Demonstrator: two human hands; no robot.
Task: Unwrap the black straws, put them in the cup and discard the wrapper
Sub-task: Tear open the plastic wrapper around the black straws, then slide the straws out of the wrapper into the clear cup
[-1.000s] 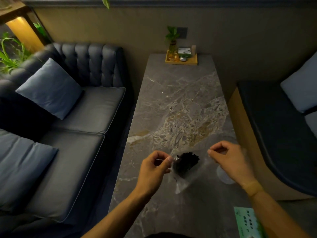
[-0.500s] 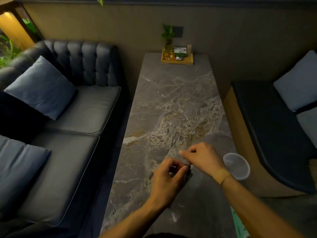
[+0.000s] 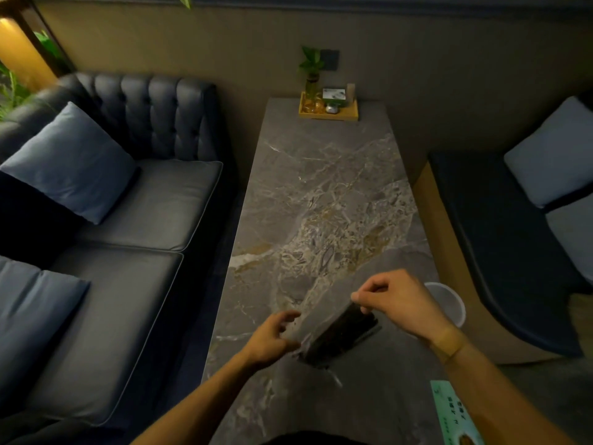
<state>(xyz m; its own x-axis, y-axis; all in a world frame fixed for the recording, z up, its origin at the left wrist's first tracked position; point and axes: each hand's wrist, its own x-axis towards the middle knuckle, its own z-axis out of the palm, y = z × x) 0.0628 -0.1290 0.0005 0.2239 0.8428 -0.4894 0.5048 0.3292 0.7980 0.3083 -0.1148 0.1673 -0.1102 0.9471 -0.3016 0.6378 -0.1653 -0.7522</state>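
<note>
A bundle of black straws (image 3: 341,334) lies slanted between my hands above the marble table (image 3: 324,194), still inside a clear plastic wrapper (image 3: 313,319). My right hand (image 3: 401,300) pinches the bundle's upper end with thumb and forefinger. My left hand (image 3: 272,337) grips the wrapper's lower left side, fingers curled around it. A clear plastic cup (image 3: 449,301) stands on the table just right of my right wrist, partly hidden by the hand.
A dark sofa (image 3: 134,213) with blue cushions runs along the table's left. A dark bench (image 3: 500,239) with cushions is on the right. A wooden tray (image 3: 329,112) with a small plant sits at the table's far end. A green printed card (image 3: 455,415) lies near right.
My hands were apart holding the wrapper open, then came together. Now the right hand has drawn up and right with the bundle's end, and the straws lie slanted between both hands.
</note>
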